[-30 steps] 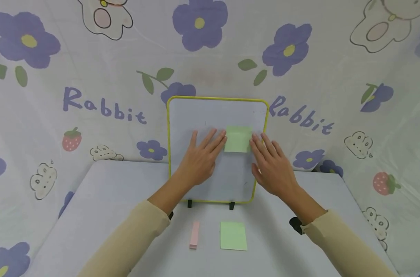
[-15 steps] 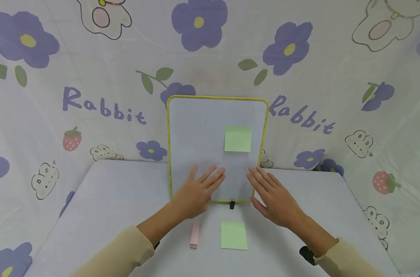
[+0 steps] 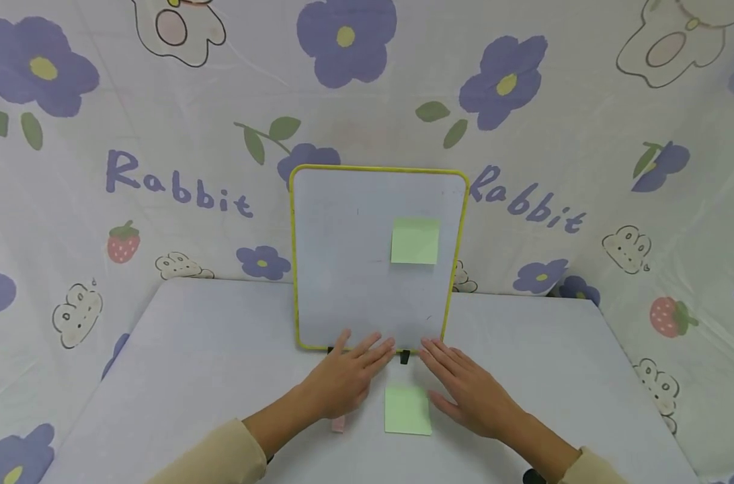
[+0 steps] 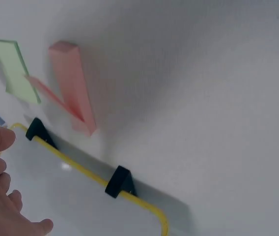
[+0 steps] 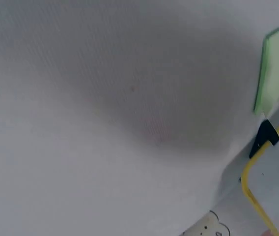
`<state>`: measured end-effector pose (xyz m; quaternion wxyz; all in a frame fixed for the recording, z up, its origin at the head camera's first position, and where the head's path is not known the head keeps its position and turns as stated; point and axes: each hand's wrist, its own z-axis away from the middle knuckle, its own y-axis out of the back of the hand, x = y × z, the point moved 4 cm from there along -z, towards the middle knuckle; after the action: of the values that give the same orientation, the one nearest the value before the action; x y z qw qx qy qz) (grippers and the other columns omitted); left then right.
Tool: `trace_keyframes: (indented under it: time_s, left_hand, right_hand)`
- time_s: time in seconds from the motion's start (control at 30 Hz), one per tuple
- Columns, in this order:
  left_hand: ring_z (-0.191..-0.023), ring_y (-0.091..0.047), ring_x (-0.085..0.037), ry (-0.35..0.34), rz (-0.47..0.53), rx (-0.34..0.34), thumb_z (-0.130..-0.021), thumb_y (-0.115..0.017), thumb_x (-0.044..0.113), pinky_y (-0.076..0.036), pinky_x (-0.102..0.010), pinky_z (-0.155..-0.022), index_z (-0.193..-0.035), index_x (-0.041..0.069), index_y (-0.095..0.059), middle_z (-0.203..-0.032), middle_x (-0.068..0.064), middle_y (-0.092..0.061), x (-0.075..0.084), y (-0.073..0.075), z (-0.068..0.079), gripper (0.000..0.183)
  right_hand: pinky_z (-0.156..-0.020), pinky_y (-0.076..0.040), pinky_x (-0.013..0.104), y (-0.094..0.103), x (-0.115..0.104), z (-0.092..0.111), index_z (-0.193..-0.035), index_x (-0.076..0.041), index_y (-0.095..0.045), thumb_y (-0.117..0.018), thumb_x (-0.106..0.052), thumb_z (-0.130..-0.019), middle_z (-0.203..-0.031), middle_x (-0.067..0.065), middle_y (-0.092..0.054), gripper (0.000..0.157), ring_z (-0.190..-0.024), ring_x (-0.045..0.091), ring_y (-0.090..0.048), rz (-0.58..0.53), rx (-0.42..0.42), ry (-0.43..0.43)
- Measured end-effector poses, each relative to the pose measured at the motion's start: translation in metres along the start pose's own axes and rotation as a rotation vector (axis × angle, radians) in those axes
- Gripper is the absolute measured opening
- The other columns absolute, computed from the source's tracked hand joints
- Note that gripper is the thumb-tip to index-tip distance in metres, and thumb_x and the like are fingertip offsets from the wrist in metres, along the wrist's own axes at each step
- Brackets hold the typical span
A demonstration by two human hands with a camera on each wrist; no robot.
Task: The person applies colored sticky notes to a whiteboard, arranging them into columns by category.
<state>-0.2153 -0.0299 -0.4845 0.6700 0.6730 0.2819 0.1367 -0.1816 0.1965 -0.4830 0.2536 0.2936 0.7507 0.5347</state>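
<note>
A light green sticky note is stuck on the upper right part of a yellow-framed whiteboard, which stands on black feet. My left hand, fingers spread, hovers before the board's lower edge, partly hiding a pink pad of narrow sticky notes; one pink strip lifts off that pad in the left wrist view. Between the hands lies a green sticky note pad on the table. My right hand is empty too, its fingers straight near the board's lower right corner, its thumb by the pad's right edge.
The white table reaches back to a patterned cloth backdrop with flowers and rabbits, right behind the whiteboard. More cloth hangs at both sides.
Both hands have come down from beside the note on the board to the board's lower edge. The green note stays on the board; the left hand now covers most of the pink pad.
</note>
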Motion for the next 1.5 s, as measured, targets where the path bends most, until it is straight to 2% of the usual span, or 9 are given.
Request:
trace_keyframes:
  time_s: [0.23, 0.37, 0.5, 0.77, 1.07, 1.33, 1.5]
  left_hand:
    - [-0.15, -0.021, -0.017, -0.055, 0.135, -0.16, -0.101, -0.05, 0.039, -0.026, -0.056, -0.115, -0.156, 0.02, -0.034, -0.163, 0.006, -0.026, 0.011, -0.008, 0.006, 0.061]
    - [-0.149, -0.024, -0.015, -0.058, 0.188, -0.196, -0.101, -0.05, 0.04, -0.027, -0.056, -0.114, -0.156, 0.021, -0.036, -0.162, 0.007, -0.029, 0.014, -0.014, 0.009, 0.06]
    - [-0.149, -0.026, -0.014, -0.057, 0.194, -0.224, -0.1, -0.05, 0.041, -0.027, -0.056, -0.114, -0.156, 0.022, -0.036, -0.161, 0.008, -0.03, 0.017, -0.018, 0.011, 0.061]
    - [-0.148, -0.028, -0.015, -0.074, 0.187, -0.226, -0.101, -0.049, 0.041, -0.028, -0.057, -0.113, -0.154, 0.02, -0.04, -0.16, 0.006, -0.034, 0.019, -0.025, 0.015, 0.058]
    - [-0.148, -0.027, -0.013, -0.083, 0.178, -0.246, -0.103, -0.045, 0.043, -0.028, -0.056, -0.114, -0.155, 0.023, -0.038, -0.16, 0.009, -0.033, 0.024, -0.033, 0.017, 0.056]
    - [-0.148, -0.028, -0.013, -0.084, 0.168, -0.251, -0.102, -0.046, 0.042, -0.029, -0.056, -0.113, -0.155, 0.022, -0.038, -0.159, 0.008, -0.035, 0.027, -0.033, 0.017, 0.056]
    - [-0.147, -0.029, -0.013, -0.09, 0.149, -0.24, -0.103, -0.045, 0.042, -0.03, -0.055, -0.113, -0.153, 0.021, -0.041, -0.158, 0.008, -0.037, 0.03, -0.032, 0.017, 0.055]
  right_hand:
    - [-0.104, -0.044, 0.044, -0.013, -0.012, 0.009, -0.144, -0.003, -0.051, -0.077, -0.027, -0.085, -0.147, 0.012, -0.051, 0.069, -0.134, 0.026, -0.051, -0.043, 0.015, 0.08]
    - [-0.099, -0.048, 0.044, -0.019, -0.018, 0.013, -0.136, -0.003, -0.059, -0.08, -0.024, -0.081, -0.139, 0.011, -0.059, 0.062, -0.125, 0.026, -0.058, -0.07, 0.04, 0.141]
    - [-0.096, -0.05, 0.046, -0.024, -0.022, 0.017, -0.131, -0.002, -0.063, -0.08, -0.02, -0.081, -0.134, 0.012, -0.063, 0.056, -0.121, 0.027, -0.061, -0.106, 0.042, 0.165]
    - [-0.096, -0.051, 0.044, -0.032, -0.028, 0.021, -0.129, -0.005, -0.064, -0.075, -0.029, -0.088, -0.131, 0.01, -0.065, 0.048, -0.119, 0.026, -0.063, -0.124, -0.029, 0.112]
    - [-0.099, -0.049, 0.042, -0.04, -0.028, 0.027, -0.13, -0.008, -0.065, -0.071, -0.039, -0.091, -0.134, 0.007, -0.063, 0.05, -0.122, 0.023, -0.061, -0.118, -0.103, 0.039]
    - [-0.099, -0.049, 0.044, -0.043, -0.028, 0.03, -0.129, -0.008, -0.065, -0.067, -0.04, -0.094, -0.134, 0.007, -0.063, 0.047, -0.123, 0.024, -0.06, -0.139, -0.128, 0.016]
    - [-0.094, -0.052, 0.042, -0.039, -0.028, 0.029, -0.115, -0.011, -0.071, -0.07, -0.033, -0.093, -0.118, 0.002, -0.071, 0.031, -0.11, 0.017, -0.066, -0.123, -0.072, 0.058]
